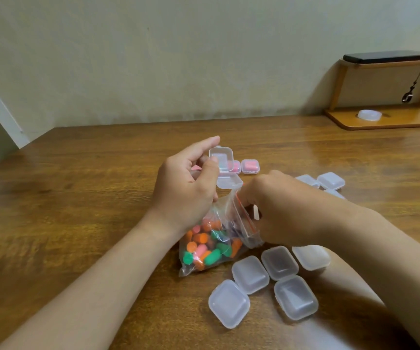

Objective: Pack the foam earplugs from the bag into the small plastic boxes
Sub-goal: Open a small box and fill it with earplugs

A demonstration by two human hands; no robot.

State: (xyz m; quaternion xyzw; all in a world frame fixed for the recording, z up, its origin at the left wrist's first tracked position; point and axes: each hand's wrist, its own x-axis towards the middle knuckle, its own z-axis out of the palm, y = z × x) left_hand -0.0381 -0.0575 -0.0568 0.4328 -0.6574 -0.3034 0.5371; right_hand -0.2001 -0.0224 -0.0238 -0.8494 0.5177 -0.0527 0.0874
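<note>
A clear zip bag (211,245) full of orange, green and pink foam earplugs lies on the table's middle. My left hand (188,183) holds an open small plastic box (225,170) above the bag, its lid tipped up. My right hand (279,210) has its fingers at the bag's red-striped mouth, pinching it; the fingertips are hidden. Several shut empty boxes (250,274) lie near the front right. More shut boxes (330,180) lie behind my right hand. A shut box with pink earplugs (250,166) sits farther back, another beside it partly hidden.
The wooden table (77,198) stands against a pale wall. At the back right a small wooden shelf (381,120) carries a dark phone (388,56) on top and a white round lid (369,114) on its base.
</note>
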